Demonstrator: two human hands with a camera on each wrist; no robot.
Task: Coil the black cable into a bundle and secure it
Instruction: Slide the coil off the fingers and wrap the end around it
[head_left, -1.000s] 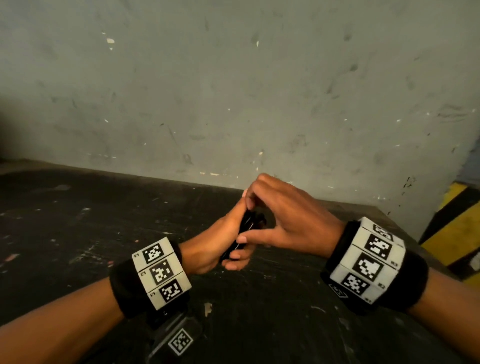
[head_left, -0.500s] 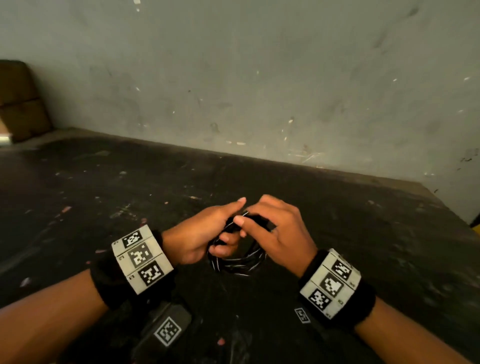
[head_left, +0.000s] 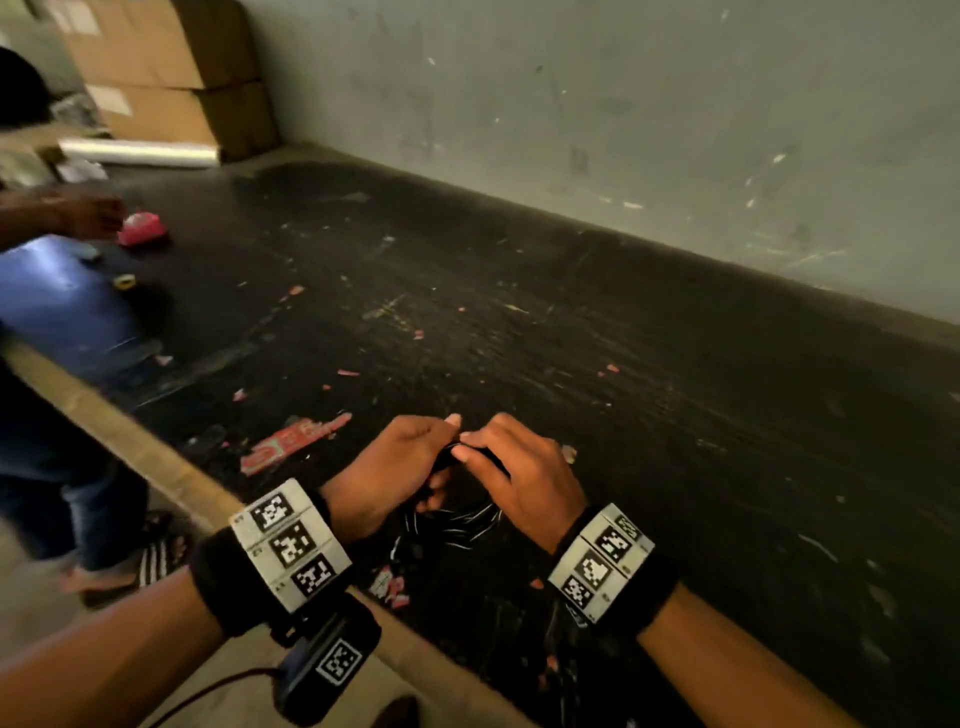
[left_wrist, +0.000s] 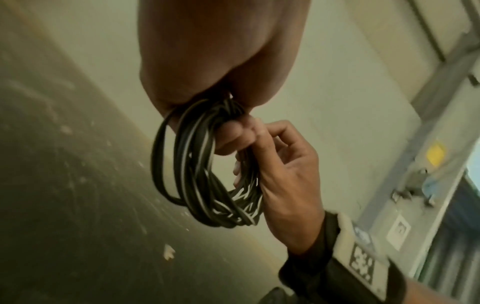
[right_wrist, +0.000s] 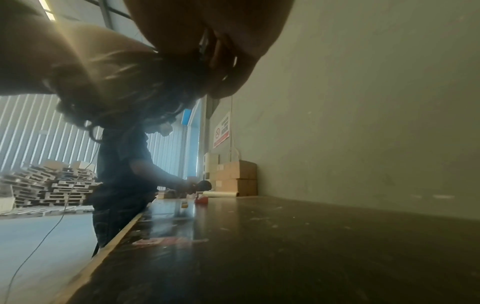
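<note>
The cable (left_wrist: 207, 170) is already coiled, with both the left hand (head_left: 384, 478) and right hand (head_left: 524, 478) pinching its top, so securing seems unfinished.

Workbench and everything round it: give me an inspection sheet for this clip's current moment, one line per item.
Surface: dark, scuffed workbench top, flecked with pink scraps.
Job's things: black cable coiled in loops, held above the bench; no tie visible.
Clutter: torn red label; pink object; clear film roll.
Grippers: left hand and right hand both grip the coil's top.
Cables: thin lead from the left wrist device.
Surroundings: grey wall, cardboard boxes, stacked pallets, another person at the bench.
</note>
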